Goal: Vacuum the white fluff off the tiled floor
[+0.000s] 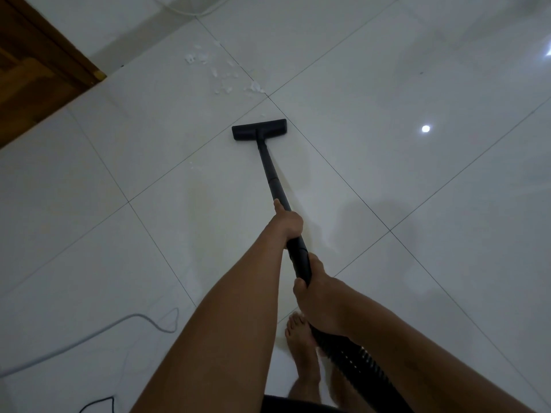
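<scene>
- Head view looks down on the glossy white tiled floor, crossed by thin dark grout lines. A brown wooden door closes off the corner at 10 o'clock.
- The black vacuum wand is a long straight tube. Its long axis runs from the person at 6 o'clock up the frame, leaning slightly toward 11 o'clock. A black ribbed hose trails off its near end toward 5 o'clock.
- The left hand is wrapped around the wand partway down, thumb laid along the tube. The right hand is closed around the thicker grip nearer the body.
- A thin grey cable loops over the tiles at 8 o'clock, well apart from the wand.
- The black flat floor nozzle sits flat on the tiles near frame centre. Its bar lies across from 9 to 3 o'clock, with the leading edge facing 12.
- The scattered white fluff lies beyond the nozzle toward 11 o'clock, near but not under it. One stray white fleck sits at the nozzle's 8 o'clock.
- The job looks to be at the approach stroke, with the main patch uncollected. The next move calls for pushing the nozzle forward and slightly left over the patch, kept flat, then sweeping back for the stray fleck.
</scene>
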Motion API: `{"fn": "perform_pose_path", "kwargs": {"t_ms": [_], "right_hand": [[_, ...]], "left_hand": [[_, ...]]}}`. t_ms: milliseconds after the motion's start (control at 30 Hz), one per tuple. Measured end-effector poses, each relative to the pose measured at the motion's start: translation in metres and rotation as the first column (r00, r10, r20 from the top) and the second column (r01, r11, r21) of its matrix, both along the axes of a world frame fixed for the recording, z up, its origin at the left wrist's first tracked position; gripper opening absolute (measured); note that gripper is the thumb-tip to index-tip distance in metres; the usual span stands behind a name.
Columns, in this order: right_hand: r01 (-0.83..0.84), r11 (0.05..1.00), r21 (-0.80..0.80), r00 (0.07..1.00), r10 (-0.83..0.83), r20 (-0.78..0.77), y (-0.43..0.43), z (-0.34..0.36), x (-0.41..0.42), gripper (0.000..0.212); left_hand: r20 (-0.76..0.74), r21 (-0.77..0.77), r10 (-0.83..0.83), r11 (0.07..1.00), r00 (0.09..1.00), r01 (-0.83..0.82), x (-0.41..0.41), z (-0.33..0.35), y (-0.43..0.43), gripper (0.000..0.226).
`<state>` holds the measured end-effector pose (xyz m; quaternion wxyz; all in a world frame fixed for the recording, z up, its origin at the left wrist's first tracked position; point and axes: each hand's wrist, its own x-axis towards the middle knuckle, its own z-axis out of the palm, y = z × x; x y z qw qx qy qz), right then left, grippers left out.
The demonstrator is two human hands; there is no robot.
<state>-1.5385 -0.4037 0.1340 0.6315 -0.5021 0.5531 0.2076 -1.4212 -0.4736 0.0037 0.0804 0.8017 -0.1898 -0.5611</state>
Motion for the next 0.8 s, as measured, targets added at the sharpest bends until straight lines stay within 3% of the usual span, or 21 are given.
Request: {"fn": "perform_pose_path", "kwargs": {"t_ms": [233,433,567,800], "right_hand": [[-0.103,0.993,-0.051,0.995,0.103,-0.008,-0.029,-0.014,0.003,0.066],[-0.061,0.998,-0.019,0.998,0.062,0.01,-0.058,-0.02,0.009,0.066],[-0.049,0.998,0.026,0.998,0.048,0.033,-0.083,-0.013,0.004,0.067],[-0.119,0.993,-0.007,0.993,0.119,0.022,-0.133,-0.012,-0.003,0.066]], "left_hand": [[0.013,-0.005,0.025,1.0,1.0,-0.025,0.008,-0.006,-0.029,0.069],[0.049,-0.005,0.045,0.999,0.998,-0.045,0.015,-0.007,-0.058,0.067],[0.003,0.091,0.017,0.996,1.0,-0.017,0.011,0.001,-0.078,0.074],[0.04,-0.001,0.114,0.993,0.993,-0.114,0.007,0.001,-0.119,0.069]]}}
